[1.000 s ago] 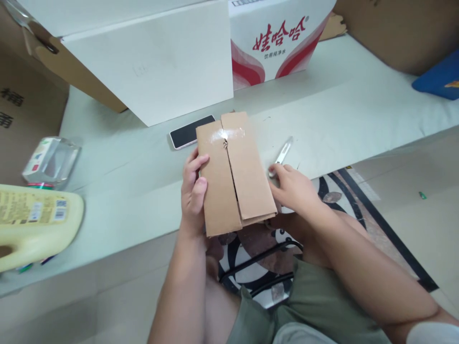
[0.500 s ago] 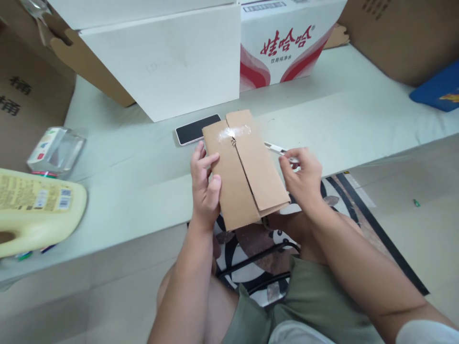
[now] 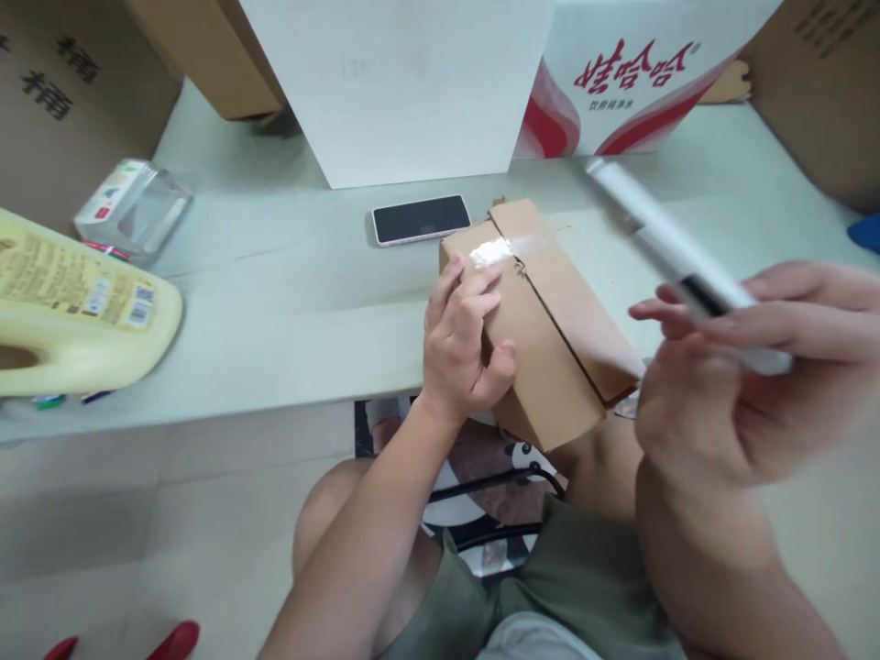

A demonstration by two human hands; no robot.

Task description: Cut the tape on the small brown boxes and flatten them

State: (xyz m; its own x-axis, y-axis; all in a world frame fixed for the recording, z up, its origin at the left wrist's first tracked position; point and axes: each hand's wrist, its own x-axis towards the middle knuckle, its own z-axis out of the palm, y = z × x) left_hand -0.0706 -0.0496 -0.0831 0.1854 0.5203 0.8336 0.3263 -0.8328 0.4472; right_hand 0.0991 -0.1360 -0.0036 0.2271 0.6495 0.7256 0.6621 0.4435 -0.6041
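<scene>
A small brown cardboard box, its top flaps meeting in a seam, rests partly over the table's front edge. Shiny clear tape crosses the far end of the seam, with a ragged hole beside it. My left hand grips the box's left side, fingers over the top. Raised close to the camera on the right, my right hand is closed around a white utility knife, blurred by motion. Its tip points up and left, apart from the box; I cannot tell whether the blade is out.
A phone lies behind the box. Large white cartons stand at the back, brown cartons at the sides. On the left are a clear plastic container and a yellow jug. A blue object shows at the far right.
My right hand has lifted the utility knife from the table beside the box and brought it up toward the camera. My left hand has shifted further over the box, which now sits more tilted.
</scene>
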